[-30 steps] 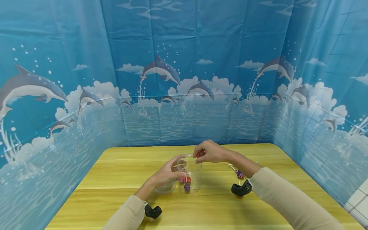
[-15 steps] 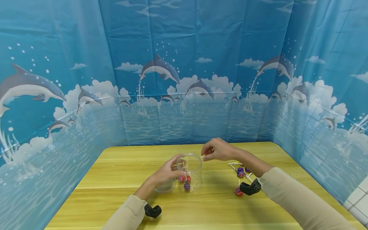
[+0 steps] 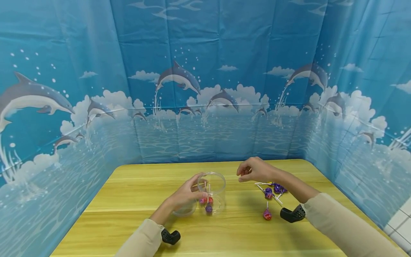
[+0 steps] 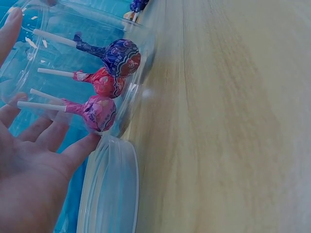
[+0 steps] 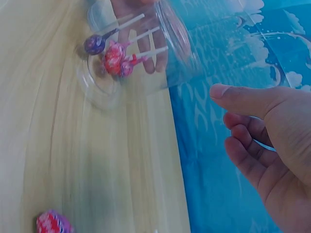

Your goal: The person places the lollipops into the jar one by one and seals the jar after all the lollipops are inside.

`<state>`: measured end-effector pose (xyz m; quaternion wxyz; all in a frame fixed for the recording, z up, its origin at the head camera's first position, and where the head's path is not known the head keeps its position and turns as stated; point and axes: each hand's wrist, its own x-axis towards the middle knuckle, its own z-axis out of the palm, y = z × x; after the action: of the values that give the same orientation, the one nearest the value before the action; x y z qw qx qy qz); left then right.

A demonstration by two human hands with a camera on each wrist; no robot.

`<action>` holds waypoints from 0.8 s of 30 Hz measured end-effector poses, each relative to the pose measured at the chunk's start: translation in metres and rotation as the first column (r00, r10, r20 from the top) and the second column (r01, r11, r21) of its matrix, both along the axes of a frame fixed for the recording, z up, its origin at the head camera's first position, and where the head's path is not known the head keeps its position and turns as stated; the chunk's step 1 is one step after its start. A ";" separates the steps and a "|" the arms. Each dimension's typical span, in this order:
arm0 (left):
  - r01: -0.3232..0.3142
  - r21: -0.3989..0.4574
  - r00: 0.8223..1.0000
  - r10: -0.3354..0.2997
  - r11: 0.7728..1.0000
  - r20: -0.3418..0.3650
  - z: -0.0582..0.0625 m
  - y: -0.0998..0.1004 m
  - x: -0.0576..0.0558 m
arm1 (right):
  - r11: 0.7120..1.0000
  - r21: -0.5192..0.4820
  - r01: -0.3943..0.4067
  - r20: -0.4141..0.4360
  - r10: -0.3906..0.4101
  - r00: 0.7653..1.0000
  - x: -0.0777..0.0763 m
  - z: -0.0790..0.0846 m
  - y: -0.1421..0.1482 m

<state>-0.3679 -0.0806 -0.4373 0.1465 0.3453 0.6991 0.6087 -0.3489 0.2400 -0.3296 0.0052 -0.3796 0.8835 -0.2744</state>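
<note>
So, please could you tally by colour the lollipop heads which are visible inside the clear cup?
Purple head: 1
Red head: 1
Pink head: 1
Total: 3 visible; I cannot rule out another hidden behind these.
</note>
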 end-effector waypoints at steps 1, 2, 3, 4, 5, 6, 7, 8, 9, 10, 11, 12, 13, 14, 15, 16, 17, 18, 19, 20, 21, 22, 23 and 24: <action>0.002 0.004 1.000 -0.002 1.000 0.002 0.000 0.000 0.000 | 1.000 -0.002 0.002 0.001 -0.002 1.000 0.001 -0.001 0.002; 0.004 0.010 1.000 -0.004 1.000 0.003 0.000 0.000 0.000 | 1.000 0.000 0.006 0.001 -0.006 1.000 0.001 -0.001 0.005; 0.005 0.013 1.000 -0.005 1.000 0.005 0.000 -0.001 0.000 | 1.000 -0.001 0.008 0.004 -0.008 1.000 0.002 -0.002 0.007; 0.010 0.021 1.000 -0.010 1.000 0.005 -0.001 -0.001 0.000 | 1.000 0.000 0.012 0.006 -0.012 1.000 0.003 -0.003 0.010; 0.012 0.024 1.000 -0.012 1.000 0.005 -0.001 -0.001 0.000 | 1.000 0.001 0.016 0.011 -0.016 1.000 0.004 -0.004 0.012; 0.013 0.023 1.000 -0.013 1.000 0.003 0.000 -0.001 0.000 | 1.000 0.002 0.020 0.018 -0.020 1.000 0.005 -0.004 0.015; 0.013 0.024 1.000 -0.013 1.000 0.001 -0.001 -0.001 0.000 | 1.000 0.003 0.025 0.021 -0.025 0.999 0.006 -0.005 0.017; 0.012 0.024 1.000 -0.012 1.000 0.001 -0.001 -0.001 -0.001 | 0.999 0.005 0.033 0.027 -0.033 0.999 0.007 -0.006 0.020; 0.012 0.024 1.000 -0.012 1.000 0.001 -0.001 -0.001 -0.001 | 0.999 0.005 0.038 0.034 -0.038 0.999 0.008 -0.007 0.022; 0.012 0.026 1.000 -0.012 1.000 0.003 -0.001 -0.001 -0.001 | 0.999 0.005 0.045 0.042 -0.045 0.998 0.009 -0.008 0.025; 0.011 0.024 1.000 -0.012 1.000 0.007 -0.001 -0.001 -0.001 | 0.999 0.002 0.048 0.049 -0.049 0.998 0.010 -0.009 0.027; 0.012 0.025 1.000 -0.012 1.000 0.009 -0.001 -0.001 -0.001 | 0.999 0.000 0.052 0.054 -0.052 0.997 0.011 -0.010 0.029; 0.013 0.026 1.000 -0.013 1.000 0.010 -0.001 -0.001 -0.001 | 0.998 -0.003 0.057 0.060 -0.056 0.997 0.012 -0.011 0.032; 0.015 0.027 1.000 -0.015 1.000 0.011 -0.001 -0.001 -0.002 | 0.998 -0.007 0.059 0.067 -0.059 0.996 0.013 -0.012 0.034; 0.015 0.025 1.000 -0.015 1.000 0.009 -0.001 -0.001 -0.002 | 0.998 -0.009 0.063 0.072 -0.062 0.995 0.014 -0.014 0.037; 0.013 0.022 1.000 -0.014 1.000 0.005 -0.002 -0.001 -0.002 | 0.998 -0.011 0.066 0.072 -0.065 0.995 0.015 -0.015 0.040; 0.012 0.019 1.000 -0.012 1.000 0.001 -0.002 -0.001 -0.002 | 0.997 -0.011 0.072 0.070 -0.071 0.995 0.016 -0.016 0.043; 0.011 0.017 1.000 -0.011 1.000 -0.005 -0.002 -0.001 -0.002 | 0.997 -0.010 0.080 0.069 -0.079 0.995 0.017 -0.018 0.046; 0.008 0.010 1.000 -0.008 1.000 -0.010 -0.002 -0.001 -0.002 | 0.996 -0.009 0.086 0.066 -0.085 0.994 0.017 -0.019 0.049; 0.007 0.005 1.000 -0.007 1.000 -0.015 -0.002 -0.001 -0.002 | 0.996 -0.008 0.092 0.063 -0.091 0.994 0.018 -0.021 0.052; 0.006 0.002 1.000 -0.006 1.000 -0.018 -0.002 -0.001 -0.002 | 0.995 -0.007 0.100 0.060 -0.099 0.993 0.018 -0.022 0.056; 0.007 0.000 1.000 -0.007 1.000 -0.020 -0.002 -0.001 -0.002 | 0.994 -0.005 0.108 0.056 -0.107 0.993 0.019 -0.024 0.059; 0.008 0.002 1.000 -0.008 1.000 -0.018 -0.002 -0.001 -0.002 | 0.993 -0.004 0.115 0.054 -0.115 0.992 0.019 -0.025 0.062; 0.009 0.002 1.000 -0.009 1.000 -0.017 -0.001 -0.001 -0.002 | 0.993 -0.005 0.121 0.052 -0.120 0.991 0.019 -0.027 0.065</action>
<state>-0.3695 -0.0819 -0.4387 0.1427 0.3539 0.6981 0.6058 -0.3296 0.3053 -0.3566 0.0098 -0.3183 0.9033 -0.2876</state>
